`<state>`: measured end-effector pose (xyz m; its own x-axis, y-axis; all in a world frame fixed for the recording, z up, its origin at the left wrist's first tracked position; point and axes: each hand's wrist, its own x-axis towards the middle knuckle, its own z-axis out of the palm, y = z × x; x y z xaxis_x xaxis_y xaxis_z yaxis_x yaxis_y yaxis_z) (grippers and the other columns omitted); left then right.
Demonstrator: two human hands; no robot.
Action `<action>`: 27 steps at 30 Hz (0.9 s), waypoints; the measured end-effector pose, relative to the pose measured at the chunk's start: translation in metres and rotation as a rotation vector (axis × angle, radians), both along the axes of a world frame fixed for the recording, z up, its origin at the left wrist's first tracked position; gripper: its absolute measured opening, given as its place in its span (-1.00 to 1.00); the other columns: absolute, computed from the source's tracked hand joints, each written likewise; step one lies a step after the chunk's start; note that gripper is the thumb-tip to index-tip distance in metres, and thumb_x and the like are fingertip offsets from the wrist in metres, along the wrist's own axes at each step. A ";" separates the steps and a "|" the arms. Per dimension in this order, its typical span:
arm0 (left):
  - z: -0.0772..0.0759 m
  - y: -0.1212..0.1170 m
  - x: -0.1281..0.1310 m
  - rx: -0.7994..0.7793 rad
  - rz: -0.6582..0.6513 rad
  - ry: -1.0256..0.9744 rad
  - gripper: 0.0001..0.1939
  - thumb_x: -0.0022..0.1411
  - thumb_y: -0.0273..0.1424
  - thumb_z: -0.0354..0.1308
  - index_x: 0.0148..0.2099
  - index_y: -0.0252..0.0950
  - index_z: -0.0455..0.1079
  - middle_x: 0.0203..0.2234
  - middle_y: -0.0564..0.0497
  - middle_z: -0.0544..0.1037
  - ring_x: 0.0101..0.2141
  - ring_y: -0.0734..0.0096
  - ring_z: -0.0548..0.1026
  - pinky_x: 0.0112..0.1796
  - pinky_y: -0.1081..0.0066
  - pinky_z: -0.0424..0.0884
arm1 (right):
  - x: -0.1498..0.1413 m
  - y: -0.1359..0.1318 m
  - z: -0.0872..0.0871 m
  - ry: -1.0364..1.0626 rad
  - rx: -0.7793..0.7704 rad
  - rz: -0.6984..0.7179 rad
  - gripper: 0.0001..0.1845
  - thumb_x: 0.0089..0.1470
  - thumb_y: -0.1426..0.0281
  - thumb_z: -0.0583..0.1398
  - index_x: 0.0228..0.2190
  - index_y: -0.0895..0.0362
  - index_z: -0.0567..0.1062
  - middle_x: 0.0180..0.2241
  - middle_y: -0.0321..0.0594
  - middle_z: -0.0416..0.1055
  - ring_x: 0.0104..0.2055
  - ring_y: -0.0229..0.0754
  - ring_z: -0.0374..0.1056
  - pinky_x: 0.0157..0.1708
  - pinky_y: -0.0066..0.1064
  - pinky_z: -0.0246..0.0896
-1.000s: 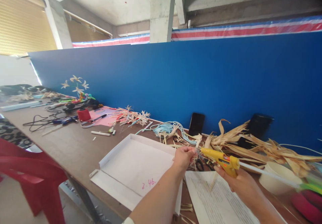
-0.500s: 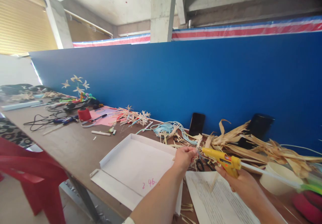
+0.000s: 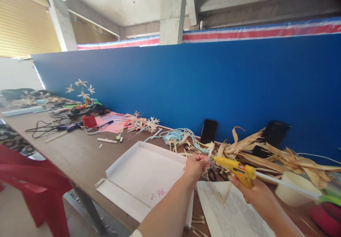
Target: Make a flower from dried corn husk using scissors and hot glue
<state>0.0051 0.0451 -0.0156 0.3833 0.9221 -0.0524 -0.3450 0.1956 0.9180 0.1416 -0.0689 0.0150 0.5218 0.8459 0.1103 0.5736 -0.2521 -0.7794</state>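
Observation:
My right hand point(image 3: 252, 191) grips a yellow hot glue gun point(image 3: 236, 167), with a long pale glue stick point(image 3: 282, 182) sticking out of its back end. The gun's nozzle points left, close to the fingertips of my left hand point(image 3: 195, 165). Those fingers are pinched together on something small and pale that I cannot make out. Beneath the two hands lie scissors with black handles point(image 3: 212, 175), among scraps of dry husk. A printed sheet point(image 3: 229, 212) lies under my right hand, and a white box lid point(image 3: 138, 173) marked in pink is to the left of my left forearm.
Dry corn husks point(image 3: 293, 159) and a cream cup point(image 3: 293, 191) are at the right. A black phone point(image 3: 208, 131) leans on the blue partition point(image 3: 186, 84). Husk flowers point(image 3: 151, 124), a red spool point(image 3: 89, 121) and cables lie leftward. A red chair point(image 3: 34, 187) stands at the table's left edge.
Almost nothing differs. The glue gun has shifted very slightly to the right, its nozzle staying by my left fingertips, and my left hand keeps its pinch.

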 end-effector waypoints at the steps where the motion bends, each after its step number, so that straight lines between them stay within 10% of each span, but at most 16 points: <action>1: 0.000 0.000 0.000 -0.002 -0.001 0.002 -0.71 -0.16 -0.25 0.25 -0.48 -0.42 0.40 -0.70 0.08 0.34 -0.70 0.69 0.14 -0.63 0.56 -0.01 | 0.000 0.000 0.000 0.006 0.001 0.003 -0.58 -0.18 0.01 0.15 -0.49 0.13 0.47 -0.76 -0.36 0.19 -0.69 -0.26 0.07 -0.65 -0.42 -0.04; 21: 0.000 -0.001 0.002 0.022 0.048 0.003 -0.85 -0.09 -0.40 0.18 -0.53 -0.42 0.37 -0.75 0.11 0.30 -0.76 0.71 0.11 -0.68 0.57 -0.03 | 0.030 -0.011 0.018 0.102 0.116 -0.027 -0.54 -0.20 0.02 0.20 -0.44 0.18 0.44 -0.78 -0.34 0.23 -0.66 -0.24 0.17 -0.60 -0.42 0.09; 27: -0.003 -0.004 0.002 0.085 0.028 0.065 -0.84 -0.07 -0.36 0.18 -0.49 -0.39 0.39 -0.76 0.13 0.29 -0.74 0.68 0.14 -0.67 0.57 0.00 | 0.046 -0.050 0.016 0.337 -0.035 -0.035 -0.54 -0.23 0.09 0.26 -0.32 0.14 0.41 -0.45 -0.17 0.47 -0.66 -0.35 0.16 -0.64 -0.47 0.10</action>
